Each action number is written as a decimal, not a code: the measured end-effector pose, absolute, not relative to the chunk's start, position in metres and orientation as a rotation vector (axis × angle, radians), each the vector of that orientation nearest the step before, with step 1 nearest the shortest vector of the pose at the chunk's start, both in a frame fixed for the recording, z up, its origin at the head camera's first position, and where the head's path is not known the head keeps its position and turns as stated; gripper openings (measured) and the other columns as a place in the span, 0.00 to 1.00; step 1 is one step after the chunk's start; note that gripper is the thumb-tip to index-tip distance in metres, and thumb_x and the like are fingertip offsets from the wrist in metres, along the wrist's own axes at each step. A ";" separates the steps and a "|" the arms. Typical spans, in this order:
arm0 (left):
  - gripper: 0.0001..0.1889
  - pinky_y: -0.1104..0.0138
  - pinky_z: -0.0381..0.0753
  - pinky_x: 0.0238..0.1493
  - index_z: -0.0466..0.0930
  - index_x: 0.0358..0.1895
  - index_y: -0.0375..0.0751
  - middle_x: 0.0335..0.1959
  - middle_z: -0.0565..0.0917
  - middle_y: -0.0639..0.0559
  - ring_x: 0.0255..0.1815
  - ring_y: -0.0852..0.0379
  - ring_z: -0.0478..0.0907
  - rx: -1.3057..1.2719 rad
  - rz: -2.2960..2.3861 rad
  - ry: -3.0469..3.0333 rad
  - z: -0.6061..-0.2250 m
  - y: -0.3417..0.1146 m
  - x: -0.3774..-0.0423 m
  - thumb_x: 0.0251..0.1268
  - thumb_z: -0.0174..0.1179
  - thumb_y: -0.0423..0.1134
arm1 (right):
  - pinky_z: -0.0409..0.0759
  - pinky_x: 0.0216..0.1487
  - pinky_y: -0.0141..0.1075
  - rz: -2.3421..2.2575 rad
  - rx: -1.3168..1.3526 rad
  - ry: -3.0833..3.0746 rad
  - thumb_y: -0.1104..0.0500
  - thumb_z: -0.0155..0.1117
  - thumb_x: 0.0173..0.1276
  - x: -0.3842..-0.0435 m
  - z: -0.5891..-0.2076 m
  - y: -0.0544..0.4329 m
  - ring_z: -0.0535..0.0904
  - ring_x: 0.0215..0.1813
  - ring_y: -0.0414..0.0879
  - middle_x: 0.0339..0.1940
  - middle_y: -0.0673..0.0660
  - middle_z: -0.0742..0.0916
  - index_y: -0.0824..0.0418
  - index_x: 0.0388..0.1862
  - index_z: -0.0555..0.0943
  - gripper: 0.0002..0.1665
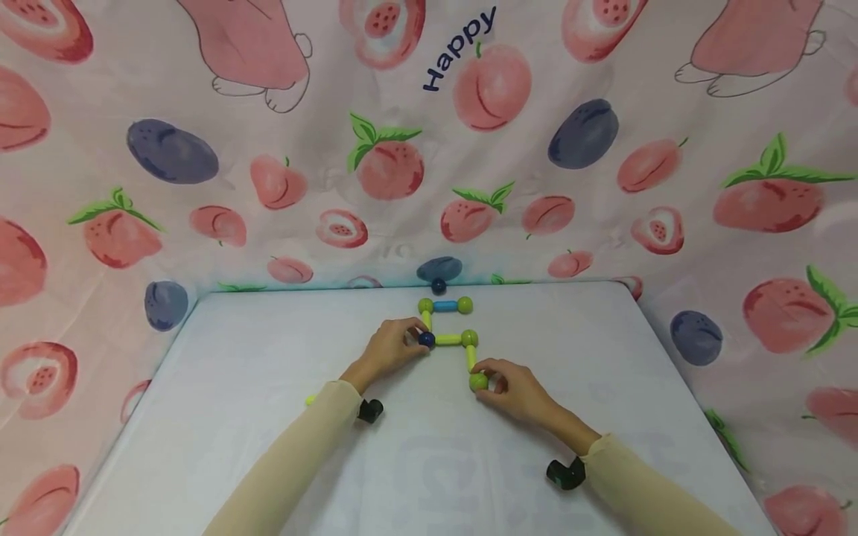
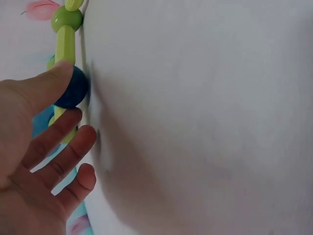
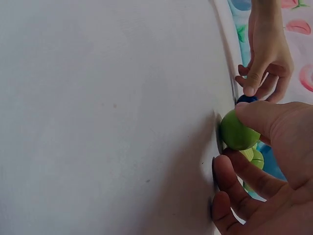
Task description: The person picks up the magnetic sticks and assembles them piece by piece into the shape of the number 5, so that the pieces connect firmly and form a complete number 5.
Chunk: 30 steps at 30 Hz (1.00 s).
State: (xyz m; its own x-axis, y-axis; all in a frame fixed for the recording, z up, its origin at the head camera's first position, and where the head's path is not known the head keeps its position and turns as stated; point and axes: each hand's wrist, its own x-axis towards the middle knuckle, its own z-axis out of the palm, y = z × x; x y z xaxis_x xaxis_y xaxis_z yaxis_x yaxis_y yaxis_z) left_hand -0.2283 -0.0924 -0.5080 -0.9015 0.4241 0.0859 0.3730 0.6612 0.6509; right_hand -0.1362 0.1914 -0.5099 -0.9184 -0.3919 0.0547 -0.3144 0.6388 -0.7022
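On the white table lies a zigzag chain of balls and short rods. My left hand [image 1: 389,346] pinches the dark blue ball [image 1: 427,339] at a bend of the chain, its thumb on the ball in the left wrist view. From there a yellow-green rod [image 1: 448,340] runs right to a green ball [image 1: 470,338]. Another yellow-green rod [image 1: 471,359] leads toward me to the end green ball [image 3: 238,130], which my right hand [image 1: 521,392] holds between thumb and fingers. Farther back, a blue rod [image 1: 445,306] joins two more green balls.
A loose dark ball [image 1: 439,286] sits at the table's back edge, behind the chain. Part of a yellow-green piece [image 1: 310,400] shows beside the left sleeve [image 1: 295,454], which hides the rest. A fruit-patterned cloth [image 1: 509,171] hangs behind the table [image 1: 268,335].
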 end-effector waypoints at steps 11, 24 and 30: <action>0.22 0.53 0.81 0.51 0.83 0.60 0.46 0.52 0.84 0.45 0.48 0.47 0.82 1.025 0.845 2.834 -0.485 -0.076 -0.228 0.62 0.75 0.39 | 0.76 0.35 0.32 -1.152 -0.657 2.760 0.62 0.73 0.68 -0.133 -0.512 0.199 0.75 0.33 0.41 0.46 0.50 0.86 0.54 0.58 0.83 0.20; 0.22 0.58 0.81 0.53 0.83 0.62 0.49 0.51 0.87 0.50 0.51 0.54 0.81 1.063 0.696 2.688 -0.484 -0.038 -0.223 0.65 0.72 0.35 | 0.76 0.35 0.32 -1.196 -0.686 2.752 0.62 0.73 0.68 -0.131 -0.513 0.204 0.77 0.33 0.39 0.44 0.50 0.86 0.56 0.57 0.83 0.19; 0.21 0.61 0.81 0.53 0.82 0.62 0.49 0.53 0.87 0.52 0.51 0.57 0.82 1.099 0.601 2.714 -0.488 -0.023 -0.215 0.66 0.70 0.35 | 0.77 0.36 0.32 -1.212 -0.698 2.749 0.62 0.72 0.69 -0.130 -0.513 0.205 0.77 0.32 0.39 0.45 0.52 0.87 0.58 0.58 0.83 0.19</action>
State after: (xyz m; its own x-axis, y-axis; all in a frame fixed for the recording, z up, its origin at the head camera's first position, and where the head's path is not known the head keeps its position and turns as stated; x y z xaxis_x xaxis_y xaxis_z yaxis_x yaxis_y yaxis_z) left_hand -0.2151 -0.0235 -0.4883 -0.7196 0.6944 0.0087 0.6332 0.6509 0.4188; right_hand -0.1303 0.2047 -0.5128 -0.8961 -0.4254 0.1266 -0.3804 0.5889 -0.7131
